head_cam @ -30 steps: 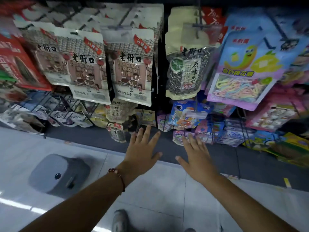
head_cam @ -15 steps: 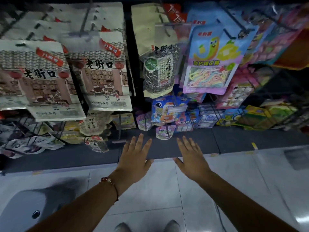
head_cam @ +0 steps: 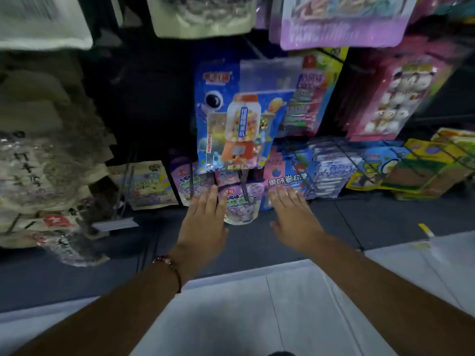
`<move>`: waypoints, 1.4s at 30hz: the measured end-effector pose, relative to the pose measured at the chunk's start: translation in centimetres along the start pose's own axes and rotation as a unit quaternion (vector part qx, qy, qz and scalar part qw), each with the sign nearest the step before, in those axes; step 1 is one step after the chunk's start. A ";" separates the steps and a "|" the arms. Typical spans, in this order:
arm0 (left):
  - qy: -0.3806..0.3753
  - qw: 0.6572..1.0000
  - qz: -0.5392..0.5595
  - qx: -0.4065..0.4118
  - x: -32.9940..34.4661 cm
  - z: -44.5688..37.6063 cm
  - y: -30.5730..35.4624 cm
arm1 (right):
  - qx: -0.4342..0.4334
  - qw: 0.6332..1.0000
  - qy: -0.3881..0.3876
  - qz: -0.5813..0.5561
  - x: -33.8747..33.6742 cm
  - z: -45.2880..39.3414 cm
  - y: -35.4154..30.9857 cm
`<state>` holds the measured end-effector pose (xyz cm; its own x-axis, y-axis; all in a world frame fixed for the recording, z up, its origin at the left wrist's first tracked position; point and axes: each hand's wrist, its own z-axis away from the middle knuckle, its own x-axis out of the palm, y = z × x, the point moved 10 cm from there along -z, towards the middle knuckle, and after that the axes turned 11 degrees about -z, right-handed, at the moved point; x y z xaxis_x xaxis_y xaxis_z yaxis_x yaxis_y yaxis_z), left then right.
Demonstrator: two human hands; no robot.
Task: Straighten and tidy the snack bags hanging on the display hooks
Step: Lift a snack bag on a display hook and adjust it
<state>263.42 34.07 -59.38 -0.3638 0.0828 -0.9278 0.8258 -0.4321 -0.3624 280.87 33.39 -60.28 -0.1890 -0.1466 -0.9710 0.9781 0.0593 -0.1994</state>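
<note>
I am facing the rack [head_cam: 144,104], where snack bags are hanging in rows, and I am reaching both arms down to its lowest row just above the dark base [head_cam: 385,222]. The blue bag [head_cam: 239,119] is hanging straight ahead, and the purple bags [head_cam: 240,204] are sitting below it, bunched and overlapping, the front one drooping lower than its neighbours. My left hand [head_cam: 203,222] is lying flat with fingers straight, its fingertips touching or just at the purple bags' left edge, and it is gripping nothing. My right hand [head_cam: 295,217] is equally flat and empty, its fingertips reaching the pink bag [head_cam: 285,176] beside them. To do this well, I am judging that I should press in from both sides with flat palms, square the stack on its hook, and level the drooping front bag without tugging it off.

The hooks for this row are hiding behind the bags. The big bags at the left and top are blurring and running off the edge, so their print is unreadable. I cannot tell whether my fingertips are truly making contact.
</note>
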 end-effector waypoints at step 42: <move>0.160 0.835 0.510 -0.130 9.8 3.6 -6.6 | -0.111 0.891 0.095 -0.430 6.4 -2.5 -9.5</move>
<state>252.89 34.51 -65.82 0.6861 0.0450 -0.7261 0.7160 -0.2185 0.6630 270.15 34.32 -64.94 -0.8926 -0.0638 -0.4463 0.4263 0.2025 -0.8816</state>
